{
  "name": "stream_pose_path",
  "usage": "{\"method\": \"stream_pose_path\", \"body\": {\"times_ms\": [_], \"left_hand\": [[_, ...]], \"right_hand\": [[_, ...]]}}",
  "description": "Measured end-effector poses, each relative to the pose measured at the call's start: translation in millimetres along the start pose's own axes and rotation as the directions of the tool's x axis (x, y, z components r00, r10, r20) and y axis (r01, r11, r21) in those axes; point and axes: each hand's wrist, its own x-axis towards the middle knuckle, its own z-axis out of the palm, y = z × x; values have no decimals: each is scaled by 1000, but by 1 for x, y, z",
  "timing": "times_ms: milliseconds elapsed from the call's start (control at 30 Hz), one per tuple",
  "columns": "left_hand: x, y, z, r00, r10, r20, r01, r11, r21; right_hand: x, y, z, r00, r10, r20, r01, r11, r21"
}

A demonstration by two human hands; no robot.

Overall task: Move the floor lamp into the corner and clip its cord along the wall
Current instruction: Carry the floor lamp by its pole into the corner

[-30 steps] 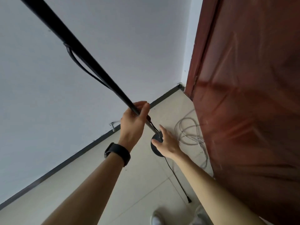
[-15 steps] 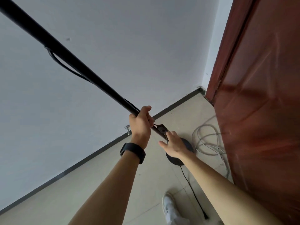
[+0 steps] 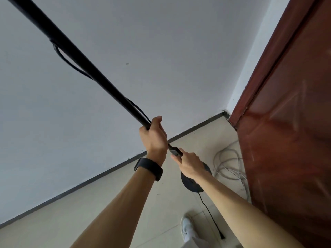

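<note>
A grey wall (image 3: 161,51) meets a red-brown door (image 3: 286,140) at the corner, above pale floor tiles (image 3: 89,203). The black floor lamp pole (image 3: 80,63) slants across the wall, its round base (image 3: 191,185) on the floor near the door. The left hand (image 3: 154,136) is wrapped around the pole; the right hand (image 3: 189,163) — just below — pinches a small black switch box (image 3: 176,151). The black cord (image 3: 209,212) trails from the base, beside a loose grey cable coil (image 3: 229,165).
</note>
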Motion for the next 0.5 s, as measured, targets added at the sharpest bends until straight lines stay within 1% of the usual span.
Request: {"method": "stream_pose_path", "body": {"times_ms": [67,133,267,400,500], "left_hand": [[-15,34,-19,1000,12,-23,-13,999,-30],[-33,65,-42,998,28,-47,-30,999,-43],[-76,120,-86,993,51,-103,-59,995,-75],[-124,159,-138,979,83,-187,-108,986,-125],[-161,176,-184,962,93,-257,-141,975,-174]], "right_hand": [[-20,-29,-14,1000,-31,1,30,999,19],[-43,-57,-26,997,-82,-16,82,997,8],[-93,-109,-44,979,-203,-13,204,977,56],[-143,-153,-53,944,-325,58,320,944,81],[-178,-179,-44,908,-400,125,394,916,71]]}}
